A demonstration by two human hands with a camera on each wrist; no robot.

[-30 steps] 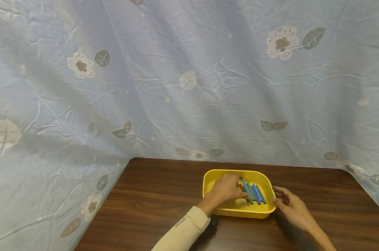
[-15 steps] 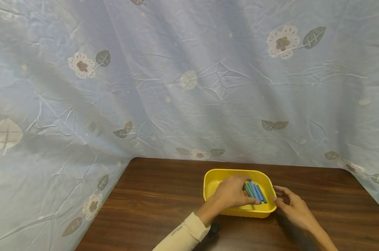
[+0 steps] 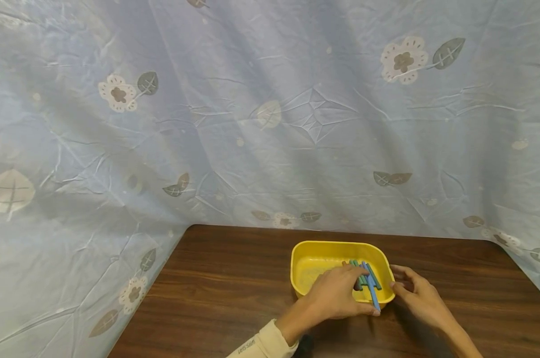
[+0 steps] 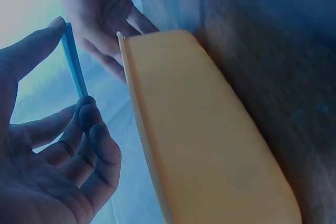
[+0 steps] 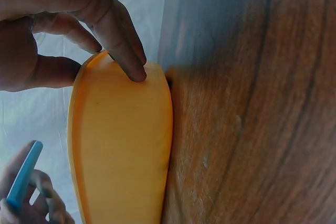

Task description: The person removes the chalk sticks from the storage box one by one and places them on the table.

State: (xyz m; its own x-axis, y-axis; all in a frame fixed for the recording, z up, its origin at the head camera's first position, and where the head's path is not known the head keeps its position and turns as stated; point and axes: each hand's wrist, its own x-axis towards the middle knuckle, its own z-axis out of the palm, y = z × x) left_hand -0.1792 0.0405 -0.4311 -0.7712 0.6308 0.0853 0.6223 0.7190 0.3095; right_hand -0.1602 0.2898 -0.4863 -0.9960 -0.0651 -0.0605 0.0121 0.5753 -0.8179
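My left hand [image 3: 334, 296] pinches a slim blue chalk stick [image 3: 374, 293] [image 4: 74, 61] by its two ends, thumb at one and fingertips at the other. It is raised at the front rim of a shallow yellow tray [image 3: 306, 258], level with the rim in the left wrist view. Inside the tray lie several more sticks [image 3: 374, 274] in green, blue and reddish brown, side by side toward the right and partly hidden by that hand. My right hand [image 3: 417, 298] holds the tray's right end, fingers [image 5: 126, 51] against the outer wall and thumb at the rim.
The tray stands on a dark wood-grain table [image 3: 225, 278] near its back edge. A pale blue flowered cloth [image 3: 270, 164] hangs behind the table and along its left side. Whitish dust marks the tray's floor.
My left hand has gone from the sticks inside the tray to its front rim, taking a blue stick up out of the row. My right hand has stayed at the tray's end.
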